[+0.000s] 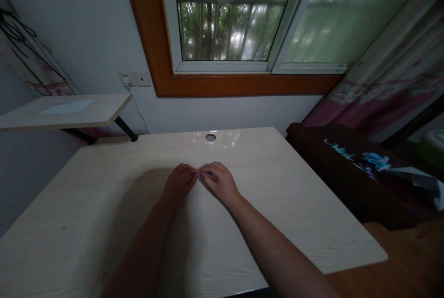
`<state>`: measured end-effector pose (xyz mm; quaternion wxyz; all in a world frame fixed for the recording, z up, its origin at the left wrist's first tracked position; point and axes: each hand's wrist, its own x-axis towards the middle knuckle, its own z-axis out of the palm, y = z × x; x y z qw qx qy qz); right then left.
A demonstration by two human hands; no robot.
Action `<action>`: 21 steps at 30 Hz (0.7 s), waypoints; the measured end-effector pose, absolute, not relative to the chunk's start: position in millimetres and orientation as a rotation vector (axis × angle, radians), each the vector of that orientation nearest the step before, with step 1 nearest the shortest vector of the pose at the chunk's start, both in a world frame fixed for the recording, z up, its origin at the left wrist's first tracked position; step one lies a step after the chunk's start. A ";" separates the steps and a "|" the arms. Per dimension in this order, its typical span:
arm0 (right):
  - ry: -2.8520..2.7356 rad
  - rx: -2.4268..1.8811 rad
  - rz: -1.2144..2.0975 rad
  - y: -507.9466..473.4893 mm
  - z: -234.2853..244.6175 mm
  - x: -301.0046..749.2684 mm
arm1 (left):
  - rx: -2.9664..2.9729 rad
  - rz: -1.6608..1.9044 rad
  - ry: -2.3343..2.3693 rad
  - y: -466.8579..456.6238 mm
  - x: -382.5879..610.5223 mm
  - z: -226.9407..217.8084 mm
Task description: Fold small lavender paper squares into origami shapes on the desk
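Observation:
My left hand [181,181] and my right hand [219,179] meet fingertip to fingertip over the middle of the pale wooden desk [284,205]. Both are closed in a pinch. A small bluish-purple thing [207,174] shows between the fingers; most of it is hidden and its kind cannot be made out. Each hand's thumb and forefinger press together on it. The forearms reach in from the lower edge of the view.
A raised shelf [114,105] with a sheet of paper [65,107] stands at the left. Behind the desk's round cable hole [210,137] are a wall socket [133,79] and a barred window [229,15]. Dark brown furniture [333,173] with blue items is at the right.

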<state>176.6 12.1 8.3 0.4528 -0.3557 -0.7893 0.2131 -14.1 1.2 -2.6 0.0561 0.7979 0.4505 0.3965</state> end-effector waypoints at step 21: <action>-1.556 -1.133 0.515 20.3 13.7 185.9 | 2.174 1.408 1.450 -1.2 -18.7 7.0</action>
